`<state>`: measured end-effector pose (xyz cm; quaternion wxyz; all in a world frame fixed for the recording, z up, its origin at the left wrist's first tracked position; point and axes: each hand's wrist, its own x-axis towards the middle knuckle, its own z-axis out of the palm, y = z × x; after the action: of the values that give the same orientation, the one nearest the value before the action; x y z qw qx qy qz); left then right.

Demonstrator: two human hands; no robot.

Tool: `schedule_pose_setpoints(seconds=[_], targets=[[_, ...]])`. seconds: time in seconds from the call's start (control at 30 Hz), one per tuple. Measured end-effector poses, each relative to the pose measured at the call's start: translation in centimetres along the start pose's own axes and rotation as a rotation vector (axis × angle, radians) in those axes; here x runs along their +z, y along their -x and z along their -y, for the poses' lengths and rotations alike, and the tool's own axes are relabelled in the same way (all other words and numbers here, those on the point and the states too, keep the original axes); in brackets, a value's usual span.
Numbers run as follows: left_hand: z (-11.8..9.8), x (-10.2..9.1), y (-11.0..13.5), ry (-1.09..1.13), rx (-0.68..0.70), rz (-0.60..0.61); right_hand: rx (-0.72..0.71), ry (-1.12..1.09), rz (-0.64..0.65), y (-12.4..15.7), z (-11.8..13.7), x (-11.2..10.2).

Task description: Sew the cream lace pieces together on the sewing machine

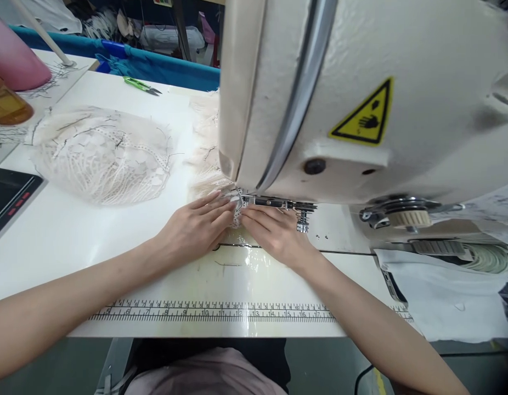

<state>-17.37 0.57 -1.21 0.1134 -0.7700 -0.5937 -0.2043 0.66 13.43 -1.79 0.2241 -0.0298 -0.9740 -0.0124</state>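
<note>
A strip of white lace [236, 213] lies under the needle area of a white sewing machine [254, 109]. My left hand [196, 225] rests flat to its left, fingers stretched out and fingertips on the fabric. From the right, my right hand [274, 230] lies with stretched fingers, its tips touching the lace edge; the thumb is hidden. A metal attachment [278, 203] with a knurled screw sits just above my right fingers. Sheer cream fabric [204, 142] runs back behind the machine head, which hides part of it.
A bunched cream lace piece [106, 159] with dark thread ends lies left on the white table [126, 236]. Green-handled thread snips [141, 86] lie behind it. A pink thread cone [15, 55] and a dark device [11, 197] stand left. White cloth [447, 302] lies right; a printed ruler [213, 311] runs along the front.
</note>
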Motion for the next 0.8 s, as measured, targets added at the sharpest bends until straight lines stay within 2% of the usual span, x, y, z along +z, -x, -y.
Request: schedule_pose_setpoints(seconds=[0.1, 0.27, 0.5, 0.67, 0.8], targets=[[0.14, 0.07, 0.06, -0.021, -0.010, 0.004, -0.055, 0.074, -0.069, -0.23, 0.56, 0.17], [-0.06, 0.06, -0.09, -0.113, 0.014, 0.009, -0.097, 0.082, -0.088, -0.51, 0.64, 0.33], [-0.28, 0.14, -0.12, -0.109, 0.000, -0.034, -0.006, 0.012, -0.060, -0.35, 0.44, 0.57], [-0.27, 0.32, -0.05, -0.110, -0.018, -0.054, 0.039, 0.017, -0.110, -0.58, 0.57, 0.87], [-0.25, 0.34, -0.13, -0.132, 0.006, -0.067, 0.088, -0.005, -0.091, -0.67, 0.88, 0.84]])
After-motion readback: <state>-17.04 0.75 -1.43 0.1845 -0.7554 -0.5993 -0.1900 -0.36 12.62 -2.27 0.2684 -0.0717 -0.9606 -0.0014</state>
